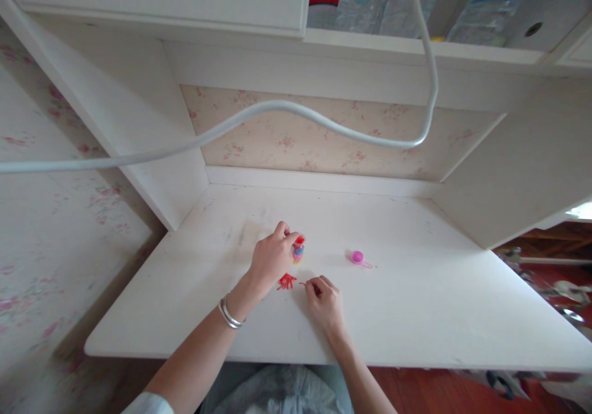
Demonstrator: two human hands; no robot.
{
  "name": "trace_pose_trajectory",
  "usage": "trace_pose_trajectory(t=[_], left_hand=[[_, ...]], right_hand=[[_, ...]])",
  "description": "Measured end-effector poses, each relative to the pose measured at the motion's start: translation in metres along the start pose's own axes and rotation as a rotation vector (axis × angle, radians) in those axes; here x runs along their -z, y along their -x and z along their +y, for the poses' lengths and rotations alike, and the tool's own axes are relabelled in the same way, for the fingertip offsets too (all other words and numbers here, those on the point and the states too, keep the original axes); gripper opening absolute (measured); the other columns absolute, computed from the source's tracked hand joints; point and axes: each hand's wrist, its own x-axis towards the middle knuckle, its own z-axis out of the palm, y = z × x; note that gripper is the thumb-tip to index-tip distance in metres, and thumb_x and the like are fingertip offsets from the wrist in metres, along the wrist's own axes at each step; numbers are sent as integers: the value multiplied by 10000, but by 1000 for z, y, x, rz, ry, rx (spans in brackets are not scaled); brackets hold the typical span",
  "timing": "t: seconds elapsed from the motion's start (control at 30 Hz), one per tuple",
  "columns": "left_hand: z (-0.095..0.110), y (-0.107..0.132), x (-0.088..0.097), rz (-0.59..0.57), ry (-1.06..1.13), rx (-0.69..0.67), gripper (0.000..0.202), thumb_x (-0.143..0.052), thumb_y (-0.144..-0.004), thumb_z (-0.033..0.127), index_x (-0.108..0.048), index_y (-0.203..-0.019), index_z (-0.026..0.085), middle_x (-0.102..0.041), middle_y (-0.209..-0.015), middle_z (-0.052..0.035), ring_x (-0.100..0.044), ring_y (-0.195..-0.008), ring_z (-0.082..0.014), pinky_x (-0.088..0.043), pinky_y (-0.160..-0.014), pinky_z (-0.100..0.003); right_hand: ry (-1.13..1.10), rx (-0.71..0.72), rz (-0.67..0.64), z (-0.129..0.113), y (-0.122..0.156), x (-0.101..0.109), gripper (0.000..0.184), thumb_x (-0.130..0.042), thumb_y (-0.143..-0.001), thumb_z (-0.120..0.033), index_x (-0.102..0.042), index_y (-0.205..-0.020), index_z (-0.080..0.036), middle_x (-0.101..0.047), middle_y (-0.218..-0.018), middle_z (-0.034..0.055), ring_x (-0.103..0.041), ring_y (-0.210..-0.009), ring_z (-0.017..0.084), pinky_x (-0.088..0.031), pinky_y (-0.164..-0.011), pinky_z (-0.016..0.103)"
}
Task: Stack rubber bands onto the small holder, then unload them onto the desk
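My left hand is closed at the neck of a small clear jar, over the white desk. Red shows at the jar's mouth, with blue, pink and yellow below it. Just under that hand lies a small heap of thin red bands. My right hand rests on the desk to the right of the heap, thumb and fingers pinched. A thin red band sticks out from its fingertips. Farther right sits a bright pink cap with a loop on it.
The white desk has side panels and a low back ledge. A white cable or arm crosses the view above the desk. Overhead, a shelf holds several plastic bottles. Assorted items lie on the red floor at the right.
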Motion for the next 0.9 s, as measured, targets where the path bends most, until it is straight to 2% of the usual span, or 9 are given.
trace_pose_trajectory(t=[0.13,0.23,0.33,0.47,0.63,0.77,0.9], left_hand=[[-3,1,2,36,32,19,399,-433,-864,116,-614,-1134,347,-513,-1079,-18,-578,-676,-88,-468,-638,-217],[-10,10,0,112,91,40,383,-421,-862,102,-620,-1118,305,-537,-1089,-23,-601,-742,-102,-481,-681,-218],[-21,31,-9,171,171,91,329,-400,-887,130,-632,-1079,263,-558,-1060,-33,-610,-777,-105,-487,-704,-213],[-28,72,-30,70,161,151,276,-413,-912,203,-633,-1065,268,-574,-1030,-28,-616,-733,-101,-480,-653,-205],[-22,108,-58,-45,-12,163,258,-414,-918,253,-605,-1088,283,-589,-1013,-33,-620,-724,-127,-441,-549,-207],[-20,112,-74,-41,-86,153,272,-366,-945,286,-597,-1087,272,-603,-1017,-40,-620,-686,-131,-396,-486,-216],[-22,111,-83,-27,-112,154,290,-350,-952,273,-599,-1101,258,-614,-1008,-50,-624,-667,-133,-382,-472,-228]], right_hand=[[-21,-7,22,-1,-2,2,331,-405,-867,-292,-634,-653,-186,-567,-636,18,-508,-571,128,-355,-563,234],[-51,13,-49,1,-2,5,342,-395,-896,-332,-666,-745,-189,-584,-676,23,-525,-589,132,-376,-574,237],[-88,6,-114,5,0,10,354,-400,-912,-386,-683,-822,-194,-607,-718,33,-542,-603,139,-402,-580,242],[-126,-55,-91,7,-2,23,356,-442,-900,-445,-685,-816,-200,-621,-738,33,-536,-576,135,-420,-568,249],[-164,-33,7,-21,-17,43,320,-483,-896,-435,-691,-820,-204,-612,-736,26,-522,-595,130,-413,-568,244],[-130,53,116,-52,-40,53,278,-512,-891,-404,-697,-810,-213,-606,-724,12,-509,-595,118,-404,-569,234],[-77,145,139,-69,-64,51,282,-499,-901,-385,-700,-819,-205,-614,-750,14,-510,-566,98,-403,-567,225]])
